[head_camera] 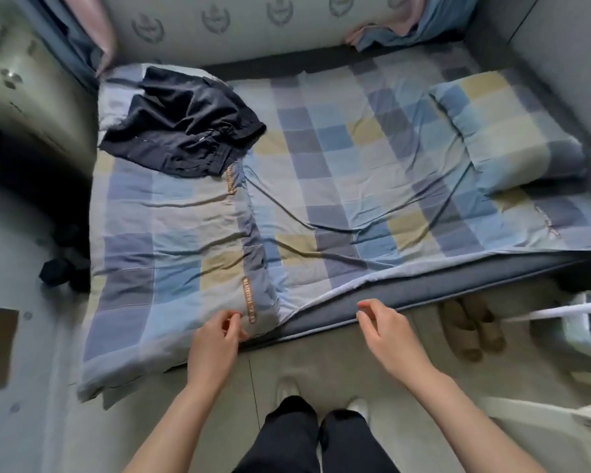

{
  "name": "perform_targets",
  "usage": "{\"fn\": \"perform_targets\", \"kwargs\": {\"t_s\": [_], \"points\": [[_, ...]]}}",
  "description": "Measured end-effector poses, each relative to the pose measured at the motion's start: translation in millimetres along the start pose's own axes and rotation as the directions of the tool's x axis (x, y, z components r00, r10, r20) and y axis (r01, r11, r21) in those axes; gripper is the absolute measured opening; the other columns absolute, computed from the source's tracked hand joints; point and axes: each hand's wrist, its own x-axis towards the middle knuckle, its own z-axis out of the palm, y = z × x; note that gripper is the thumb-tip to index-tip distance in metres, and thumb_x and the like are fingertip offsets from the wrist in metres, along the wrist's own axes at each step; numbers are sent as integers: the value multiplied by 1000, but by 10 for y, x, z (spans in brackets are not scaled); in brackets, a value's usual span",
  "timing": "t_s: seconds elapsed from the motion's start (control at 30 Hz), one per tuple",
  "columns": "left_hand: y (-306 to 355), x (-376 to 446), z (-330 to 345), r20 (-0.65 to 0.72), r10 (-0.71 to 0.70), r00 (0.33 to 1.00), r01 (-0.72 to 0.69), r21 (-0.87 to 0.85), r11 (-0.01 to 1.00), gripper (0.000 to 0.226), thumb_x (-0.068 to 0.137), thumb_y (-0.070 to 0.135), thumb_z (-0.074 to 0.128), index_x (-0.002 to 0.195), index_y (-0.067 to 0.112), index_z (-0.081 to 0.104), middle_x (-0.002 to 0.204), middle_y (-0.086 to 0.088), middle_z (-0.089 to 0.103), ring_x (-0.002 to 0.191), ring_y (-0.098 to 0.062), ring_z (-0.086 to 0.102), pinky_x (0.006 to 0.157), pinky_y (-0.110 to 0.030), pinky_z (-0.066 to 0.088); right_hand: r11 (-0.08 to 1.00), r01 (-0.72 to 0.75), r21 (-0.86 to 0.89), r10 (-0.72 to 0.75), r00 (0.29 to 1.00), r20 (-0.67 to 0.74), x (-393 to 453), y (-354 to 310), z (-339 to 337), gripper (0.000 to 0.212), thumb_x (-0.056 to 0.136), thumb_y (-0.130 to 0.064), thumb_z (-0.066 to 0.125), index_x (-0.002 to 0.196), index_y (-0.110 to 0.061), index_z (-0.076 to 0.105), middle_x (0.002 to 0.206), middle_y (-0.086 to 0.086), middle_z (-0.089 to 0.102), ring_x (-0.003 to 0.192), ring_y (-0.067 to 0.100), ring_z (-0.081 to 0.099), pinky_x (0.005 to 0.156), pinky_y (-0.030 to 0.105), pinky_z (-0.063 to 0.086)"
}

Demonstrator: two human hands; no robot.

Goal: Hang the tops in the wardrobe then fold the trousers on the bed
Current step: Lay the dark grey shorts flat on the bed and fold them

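Trousers (pixel 181 122) lie crumpled at the bed's (pixel 423 291) far left corner — out of reach. Left hand (pixel 215 339) and right hand (pixel 386 331) hover empty, fingers loosely curled; lean in, drag them nearer, flatten first.

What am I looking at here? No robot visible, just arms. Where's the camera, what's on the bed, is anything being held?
There is no robot: a person wears one wide-angle camera on the head, looking down, so you see their own arms, legs and feet. The left hand hovers at the near edge of a folded checked quilt, fingers loosely curled. The right hand hangs over the bed edge. Neither holds anything. A crumpled dark garment, probably the trousers, lies at the quilt's far end. A checked pillow lies on the right. Slippers sit on the floor.
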Motion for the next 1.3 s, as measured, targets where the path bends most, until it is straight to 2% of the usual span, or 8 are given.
{"fn": "perform_targets", "kwargs": {"t_s": [0.27,0.5,0.6,0.9,1.03,1.1,1.2,1.3], "points": [[261,1201,-142,-61,-95,994,91,-71,993,19,97,24,51,83,26,64,68,8,69,76,-17,64,73,-38,50,998,10,68,-18,993,117,1406,-510,96,15,98,-25,47,106,-19,58,93,-3,65,89,18,59,74,33,42],[184,2429,249,120,-269,956,272,-5,962,22,94,26,56,109,12,62,98,-5,68,87,-22,62,76,-33,47,992,-75,101,54,979,198,2975,-593,444,12,94,-23,50,93,-19,61,89,0,70,90,20,63,72,30,42],[209,3073,341,109,-252,962,244,77,967,24,95,25,55,114,12,60,103,-5,64,93,-22,58,71,-29,39,994,-49,93,28,975,219,3659,-737,554,12,95,-20,49,94,-18,60,90,1,70,90,20,63,73,30,43],[-214,5293,625,66,-111,992,87,288,954,37,94,26,53,129,11,52,133,-10,51,121,-29,51,101,-40,42,998,17,67,-29,982,187,5882,-1067,1405,22,95,-19,47,97,-10,66,95,3,72,91,21,58,72,27,36],[-408,6243,843,39,-31,999,12,415,910,45,94,24,53,136,14,41,141,-8,38,126,-33,44,101,-45,41,994,25,107,-43,985,165,6849,-1163,1929,24,94,-23,46,96,-10,67,96,4,72,96,25,62,83,34,48],[-494,6626,962,-16,47,999,-33,491,871,52,92,18,52,141,14,35,146,-5,31,130,-32,37,102,-45,40,985,40,167,-69,983,171,7234,-1214,2221,21,94,-24,47,98,-11,63,99,8,70,97,28,62,89,44,50],[-686,7166,1130,-55,147,988,-86,600,796,71,91,12,54,152,17,17,161,0,13,147,-30,15,114,-44,29,938,-34,345,-45,975,219,7672,-1320,2621,18,97,-23,46,106,-11,55,104,11,64,92,23,59,88,42,51],[-848,7579,1220,-54,56,997,-20,522,853,84,94,26,59,156,18,3,164,0,0,150,-28,5,120,-44,19,871,-149,469,16,961,276,7932,-1341,2887,18,97,-22,46,108,-9,52,103,10,58,88,21,55,82,36,50]]}}
